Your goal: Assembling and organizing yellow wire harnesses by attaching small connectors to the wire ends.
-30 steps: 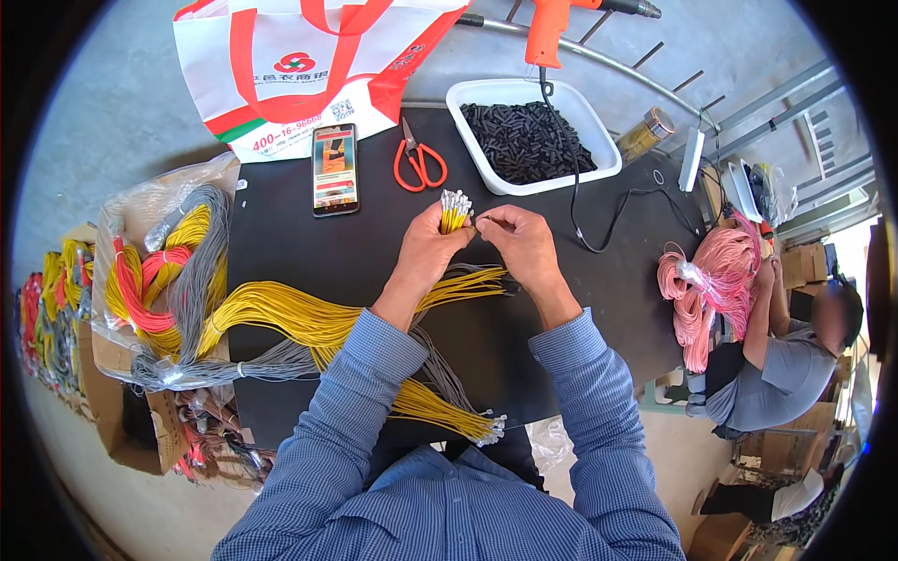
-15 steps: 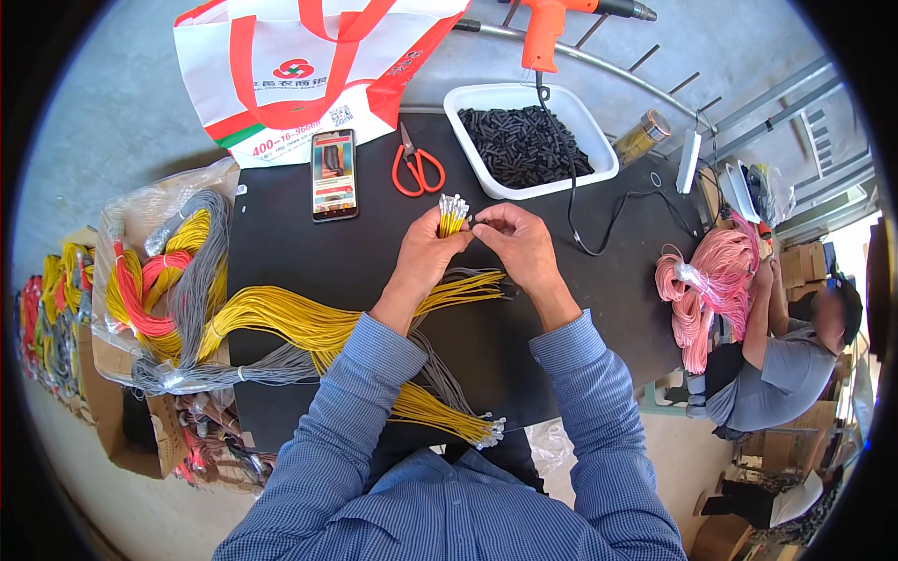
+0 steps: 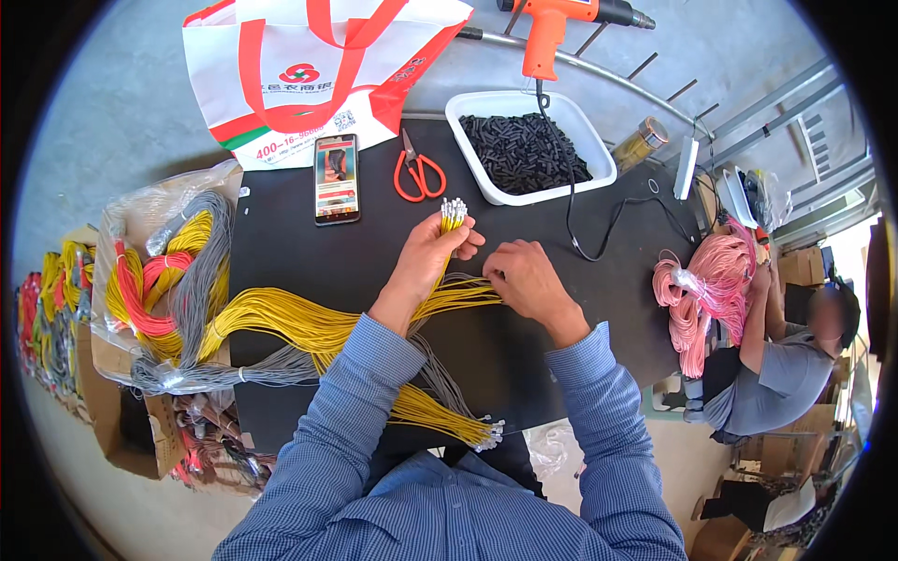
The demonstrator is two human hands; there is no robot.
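On the black table (image 3: 374, 252), the left hand (image 3: 432, 257) has its fingers closed round a yellow wire bundle (image 3: 453, 217), long axis near upright, metal tips pointing away. Just right, the right hand (image 3: 524, 279) pinches yellow wires (image 3: 463, 297) lying roughly crosswise.

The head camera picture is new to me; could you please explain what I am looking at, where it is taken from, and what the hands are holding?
The view comes from a wide fisheye camera worn on a person's head, looking down, so straight edges bend near the rim. The two blue-sleeved forearms are that person's own. The left hand holds a small bunch of yellow wires upright, tips up. The right hand pinches more yellow wires lying on the black table mat. Also on the mat: a phone, red scissors and a white tray of small black pieces. An orange heat gun lies beyond. Another person sits at the right.
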